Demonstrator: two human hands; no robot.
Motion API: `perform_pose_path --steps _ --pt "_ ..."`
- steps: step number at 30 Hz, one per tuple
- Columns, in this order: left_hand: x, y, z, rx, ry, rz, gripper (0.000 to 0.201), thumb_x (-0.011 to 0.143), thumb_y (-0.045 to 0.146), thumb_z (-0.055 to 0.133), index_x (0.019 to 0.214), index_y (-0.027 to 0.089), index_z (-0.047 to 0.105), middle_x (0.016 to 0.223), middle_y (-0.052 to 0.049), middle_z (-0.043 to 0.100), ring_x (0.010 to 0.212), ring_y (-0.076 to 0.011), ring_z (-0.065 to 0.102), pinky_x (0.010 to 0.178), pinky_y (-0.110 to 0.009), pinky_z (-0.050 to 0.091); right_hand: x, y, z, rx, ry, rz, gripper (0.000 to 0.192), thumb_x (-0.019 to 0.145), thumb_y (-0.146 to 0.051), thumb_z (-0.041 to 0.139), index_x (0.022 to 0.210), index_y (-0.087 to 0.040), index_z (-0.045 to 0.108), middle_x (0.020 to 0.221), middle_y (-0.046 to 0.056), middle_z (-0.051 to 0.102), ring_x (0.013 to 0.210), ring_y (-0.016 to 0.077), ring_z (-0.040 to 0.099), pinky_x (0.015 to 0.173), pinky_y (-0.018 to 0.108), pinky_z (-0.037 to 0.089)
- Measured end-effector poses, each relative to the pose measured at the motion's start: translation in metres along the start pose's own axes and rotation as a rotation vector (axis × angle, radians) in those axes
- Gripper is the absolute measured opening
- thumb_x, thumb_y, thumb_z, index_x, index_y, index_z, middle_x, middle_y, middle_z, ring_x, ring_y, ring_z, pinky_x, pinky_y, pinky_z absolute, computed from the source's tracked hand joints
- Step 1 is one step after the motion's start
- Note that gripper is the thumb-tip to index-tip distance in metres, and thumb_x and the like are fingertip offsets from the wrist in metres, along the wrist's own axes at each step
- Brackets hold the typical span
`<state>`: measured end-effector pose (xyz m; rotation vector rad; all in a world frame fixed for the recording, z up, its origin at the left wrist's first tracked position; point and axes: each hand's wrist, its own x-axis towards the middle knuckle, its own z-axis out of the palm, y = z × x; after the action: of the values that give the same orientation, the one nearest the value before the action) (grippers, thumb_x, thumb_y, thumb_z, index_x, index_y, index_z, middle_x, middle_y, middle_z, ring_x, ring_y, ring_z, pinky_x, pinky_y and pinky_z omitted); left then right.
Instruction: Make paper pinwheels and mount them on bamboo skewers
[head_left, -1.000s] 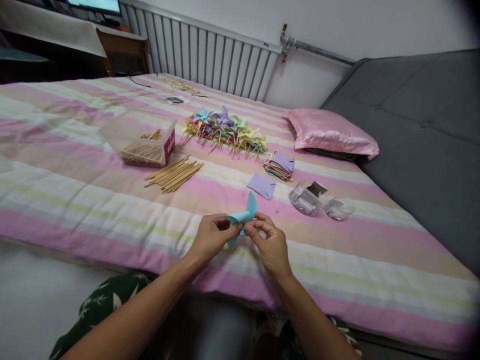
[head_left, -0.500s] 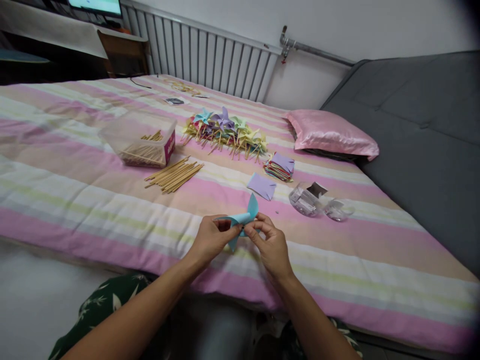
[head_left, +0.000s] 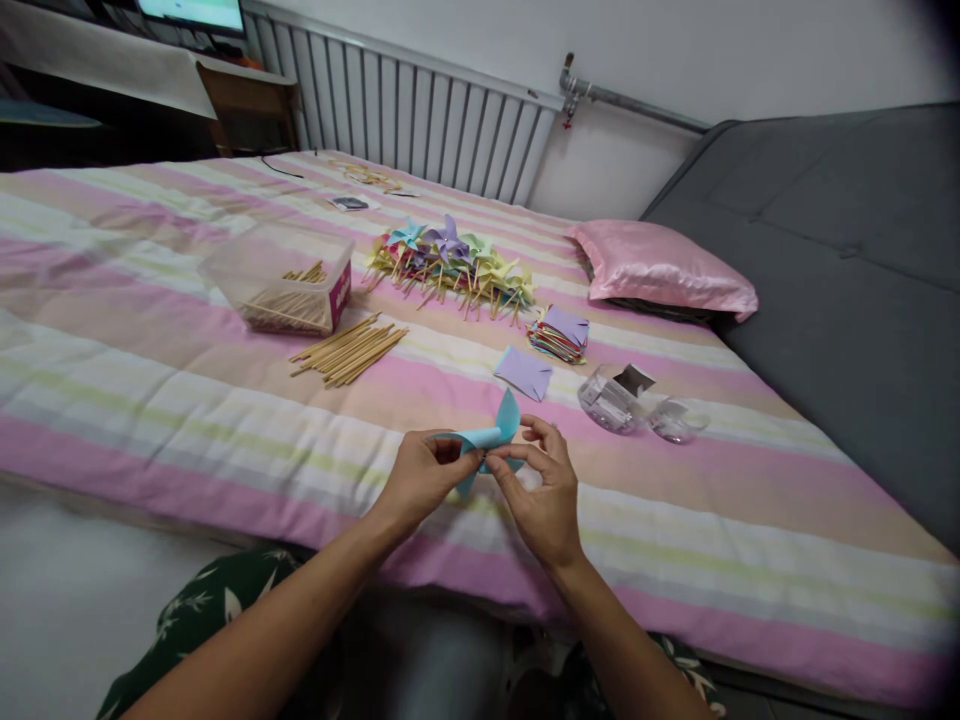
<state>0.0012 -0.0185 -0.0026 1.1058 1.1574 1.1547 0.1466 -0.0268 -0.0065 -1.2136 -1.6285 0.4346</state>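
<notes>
Clamped in the fingers of the left hand (head_left: pixel 421 478): a blue paper pinwheel (head_left: pixel 480 438), near the close edge of the striped bedspread (head_left: pixel 300 490). Pinched at its middle by thumb and forefinger of the right hand (head_left: pixel 541 490), with the other fingers apart; too small to make out, the exact part gripped. Just beyond the upturned blade tip, a lavender paper square (head_left: pixel 523 372), with a stack of coloured squares (head_left: pixel 557 335) farther off. To the right, just past the paper square, a clear container (head_left: pixel 606 400) and a smaller clear one (head_left: pixel 673 420) side by side. To the left, across a broad stretch of bedspread, a bundle of sticks (head_left: pixel 349 350), then a clear tub (head_left: pixel 339 290) with more sticks inside. Beyond, a heap of finished pinwheels (head_left: pixel 450 262), stick ends pointing near. At far right, a pink pillow (head_left: pixel 667 268) by the grey headboard (head_left: pixel 825 220).
</notes>
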Motion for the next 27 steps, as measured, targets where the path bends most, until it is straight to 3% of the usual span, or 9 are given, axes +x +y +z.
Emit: perform_pose_path --steps 14,27 --pt "-0.0005 0.0020 0.0006 0.031 -0.017 0.028 0.015 0.064 0.025 0.068 0.071 0.012 0.070 0.062 -0.002 0.067 0.056 -0.0115 0.057 0.055 -0.021 0.042 0.0040 0.0062 -0.0027 0.176 -0.118 0.095 0.009 0.073 -0.028 0.064 0.071 -0.021 0.068 0.107 0.006 0.053 0.098 0.0209 0.051 0.090 0.037 0.039" --pt "0.0002 0.0044 0.0012 -0.100 -0.017 -0.010 0.014 0.062 0.024 0.071 0.072 0.014 0.071 0.065 -0.001 0.069 0.056 -0.0100 0.058 0.055 -0.019 0.043 0.0049 0.0031 -0.0022 0.158 -0.088 -0.012 0.005 0.072 -0.026 0.065 0.072 -0.023 0.069 0.111 0.006 0.050 0.097 0.0209 0.049 0.090 0.041 0.039"
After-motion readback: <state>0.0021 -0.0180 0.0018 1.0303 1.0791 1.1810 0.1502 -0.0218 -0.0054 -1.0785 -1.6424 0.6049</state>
